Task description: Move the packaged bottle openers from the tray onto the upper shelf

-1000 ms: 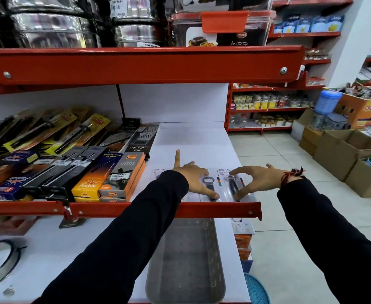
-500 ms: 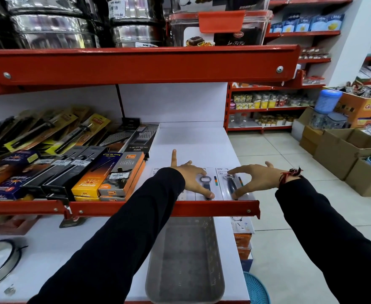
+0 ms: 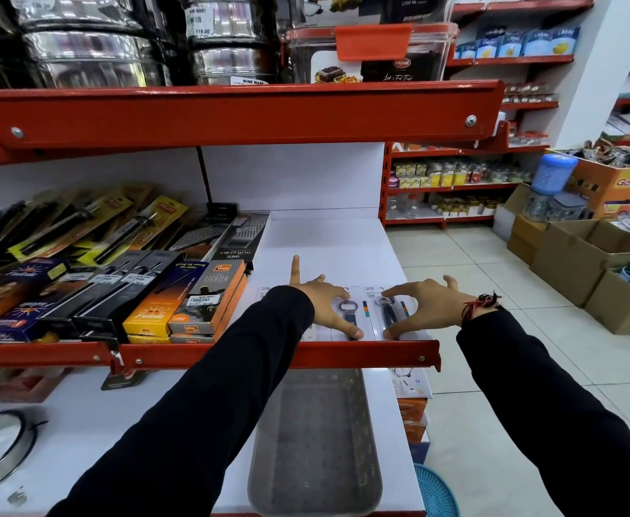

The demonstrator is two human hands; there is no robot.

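Note:
Two packaged bottle openers lie flat side by side on the white upper shelf, just behind its red front lip. My left hand rests spread on the left package, thumb at its near edge and one finger pointing away. My right hand arches over the right package, fingertips at its top and thumb at its near end. Neither hand has lifted a package. The grey plastic tray stands on the lower shelf below my arms and looks empty.
Boxed lighters, graters and carded tools fill the upper shelf's left half. A red shelf with steel pots hangs overhead. Cardboard boxes line the aisle on the right, and a blue basket stands on the floor.
Both hands have stayed on the two packages, which have shifted only slightly along the shelf's front edge. The view has barely moved.

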